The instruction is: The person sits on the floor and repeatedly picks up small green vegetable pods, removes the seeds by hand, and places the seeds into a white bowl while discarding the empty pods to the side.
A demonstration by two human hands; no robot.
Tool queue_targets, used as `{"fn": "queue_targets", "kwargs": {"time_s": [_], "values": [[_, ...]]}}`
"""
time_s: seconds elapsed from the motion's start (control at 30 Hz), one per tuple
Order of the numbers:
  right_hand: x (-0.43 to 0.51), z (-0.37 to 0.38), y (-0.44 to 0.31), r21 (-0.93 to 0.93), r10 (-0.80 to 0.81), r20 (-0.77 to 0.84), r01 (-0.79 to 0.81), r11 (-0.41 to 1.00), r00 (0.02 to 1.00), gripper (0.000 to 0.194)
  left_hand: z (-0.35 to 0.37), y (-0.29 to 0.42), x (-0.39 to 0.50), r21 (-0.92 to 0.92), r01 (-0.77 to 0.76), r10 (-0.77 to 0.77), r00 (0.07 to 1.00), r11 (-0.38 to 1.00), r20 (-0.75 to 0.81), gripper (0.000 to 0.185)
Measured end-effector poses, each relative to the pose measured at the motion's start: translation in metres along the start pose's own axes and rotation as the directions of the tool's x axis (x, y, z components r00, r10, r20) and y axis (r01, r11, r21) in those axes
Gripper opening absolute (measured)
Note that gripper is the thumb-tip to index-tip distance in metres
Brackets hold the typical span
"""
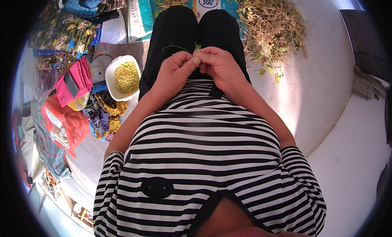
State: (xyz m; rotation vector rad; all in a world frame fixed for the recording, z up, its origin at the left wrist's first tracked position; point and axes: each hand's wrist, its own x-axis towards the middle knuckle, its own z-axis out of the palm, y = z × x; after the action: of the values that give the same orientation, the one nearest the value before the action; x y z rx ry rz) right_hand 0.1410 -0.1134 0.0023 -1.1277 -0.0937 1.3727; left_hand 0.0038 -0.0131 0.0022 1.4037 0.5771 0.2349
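Observation:
My left hand and my right hand meet above my lap, pinching a small greenish-yellow bean pod between thumbs and fingertips. Most of the pod is hidden by the fingers. A thin dry stem lies on my black trousers, just beyond the left hand. To the left of my legs, a white plastic basket holds many small yellow-green beans. At the far right of my knees sits a heap of dried bean plants with leaves and pods.
Under the heap and beyond my knees lies a teal and white woven sack bearing writing, with loose pods on it. Folded patterned fabrics, a pink cloth and a red plastic bag crowd the left. Flat boards lie at right.

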Motion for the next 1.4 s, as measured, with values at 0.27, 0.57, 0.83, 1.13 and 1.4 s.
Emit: {"fn": "queue_targets", "kwargs": {"time_s": [0.27,0.57,0.83,1.13,1.4], "values": [[-0.005,0.004,-0.002,-0.115,-0.050,-0.022,0.047,0.992,0.999,0.011,-0.002,0.012,-0.005,-0.279,0.277,-0.270,0.961,0.919,0.064,0.023],[-0.012,0.010,-0.005,-0.417,-0.230,0.080,0.243,0.876,0.970,0.011,-0.003,0.013,-0.004,-0.333,0.397,-0.391,0.916,0.855,0.087,0.023],[-0.013,0.007,-0.005,-0.510,-0.263,0.100,0.277,0.814,0.960,0.013,-0.003,0.011,-0.002,-0.386,0.413,-0.394,0.910,0.825,0.130,0.029],[-0.019,-0.001,-0.019,-0.380,-0.002,0.140,0.055,0.923,0.990,0.014,-0.008,0.014,-0.008,-0.269,0.403,-0.333,0.903,0.875,0.271,0.029],[-0.017,0.002,-0.017,-0.495,-0.049,0.073,0.079,0.865,0.996,0.010,-0.007,0.013,-0.011,-0.103,0.261,-0.219,0.927,0.960,0.306,0.027]]}}
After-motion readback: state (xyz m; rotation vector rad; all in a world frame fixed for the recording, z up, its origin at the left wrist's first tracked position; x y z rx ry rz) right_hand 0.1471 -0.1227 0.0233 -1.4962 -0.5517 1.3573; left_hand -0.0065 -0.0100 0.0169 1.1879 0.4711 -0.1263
